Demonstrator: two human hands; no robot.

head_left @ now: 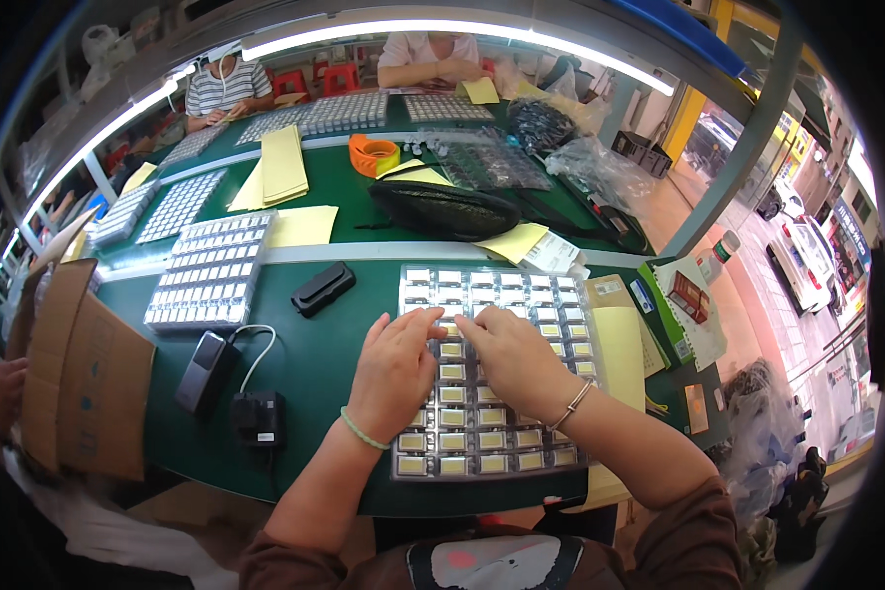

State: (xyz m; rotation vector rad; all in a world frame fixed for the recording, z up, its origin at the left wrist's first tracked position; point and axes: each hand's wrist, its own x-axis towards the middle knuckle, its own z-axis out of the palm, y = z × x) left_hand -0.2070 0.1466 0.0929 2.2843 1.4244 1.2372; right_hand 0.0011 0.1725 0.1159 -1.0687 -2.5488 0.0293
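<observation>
A clear plastic tray (pixel 471 465) lies before me, with small rectangular pieces in rows. In the upper rows their faces are white; lower down they are pale yellow. My left hand (pixel 393 374) is over the tray's left side, fingers bent and drawn together, fingertips at a piece near the upper left. Close beside them, my right hand (pixel 521 359) comes in from the right, with its fingers curled and its fingertips at the same spot. Whatever is between the fingertips of either hand is too small or hidden to make out.
Left of the tray are a black case (pixel 323 288), a power bank (pixel 206 372) with a white cable, and a black adapter (pixel 258 419). Filled trays (pixel 213 270) are stacked farther left, near a cardboard box (pixel 93 383). Yellow sheets (pixel 617 359) lie rightward. Two people work across the table.
</observation>
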